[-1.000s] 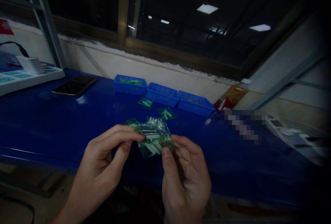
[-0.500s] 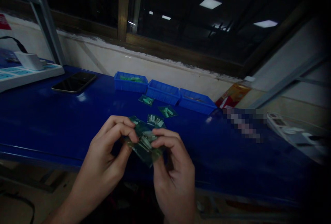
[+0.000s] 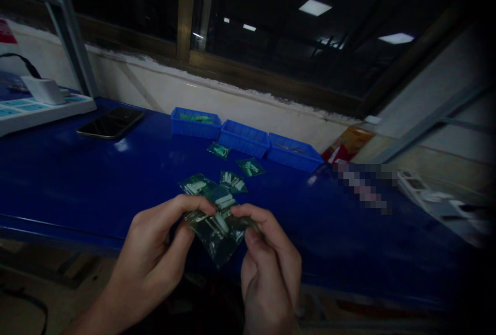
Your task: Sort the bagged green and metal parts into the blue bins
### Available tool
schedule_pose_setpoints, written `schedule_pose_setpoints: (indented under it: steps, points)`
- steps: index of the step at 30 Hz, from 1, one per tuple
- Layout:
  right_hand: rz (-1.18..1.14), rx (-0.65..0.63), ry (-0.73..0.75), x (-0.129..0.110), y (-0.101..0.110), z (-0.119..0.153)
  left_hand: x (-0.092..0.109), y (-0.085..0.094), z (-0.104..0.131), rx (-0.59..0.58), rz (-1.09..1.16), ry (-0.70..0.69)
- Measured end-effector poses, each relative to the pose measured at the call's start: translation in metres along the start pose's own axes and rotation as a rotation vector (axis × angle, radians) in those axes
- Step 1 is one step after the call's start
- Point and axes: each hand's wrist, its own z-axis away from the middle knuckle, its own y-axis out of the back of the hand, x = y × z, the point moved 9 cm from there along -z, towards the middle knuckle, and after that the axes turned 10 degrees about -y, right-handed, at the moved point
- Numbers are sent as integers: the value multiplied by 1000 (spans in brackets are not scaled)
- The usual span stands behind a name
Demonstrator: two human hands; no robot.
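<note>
Between both hands, above the front of the blue table, is a small clear plastic bag (image 3: 219, 239) with pale plugs and thin metal screws or pins inside. My left hand (image 3: 158, 252) pinches its left edge between thumb and fingers. My right hand (image 3: 271, 262) grips its right edge, with the index finger lying on the bag. Just behind lies another small filled bag (image 3: 196, 185), partly covered by the held one. Beyond are more such bags: one with pale pieces (image 3: 233, 181), one farther back (image 3: 251, 167), and one close to the bins (image 3: 219, 150).
Three blue bins stand along the wall: a left bin (image 3: 196, 127) with green pieces, a middle bin (image 3: 245, 141) and a right bin (image 3: 294, 155) with thin pieces. A phone (image 3: 111, 122) and power strip (image 3: 46, 113) lie left. A bottle (image 3: 351, 143) stands right.
The held bag has come slightly lower and toward me, uncovering the bag behind it. My right hand has shifted a little right and down, its thumb now showing on the bag's edge.
</note>
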Motion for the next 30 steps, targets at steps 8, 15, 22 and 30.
schedule_pose_setpoints:
  steps: [8,15,22,30]
  points:
    - [133,-43,0,-3,-7,3,8,-4,11,-44,0,-105]
    - [68,-143,-13,-9,-7,-14,0,-9,-13,-302,152,-10]
    - [218,-454,55,-11,-33,-61,-2,-9,-60,-683,116,-176]
    - [545,-286,738,2,-63,-115,-54,-37,-107,-579,-306,-694]
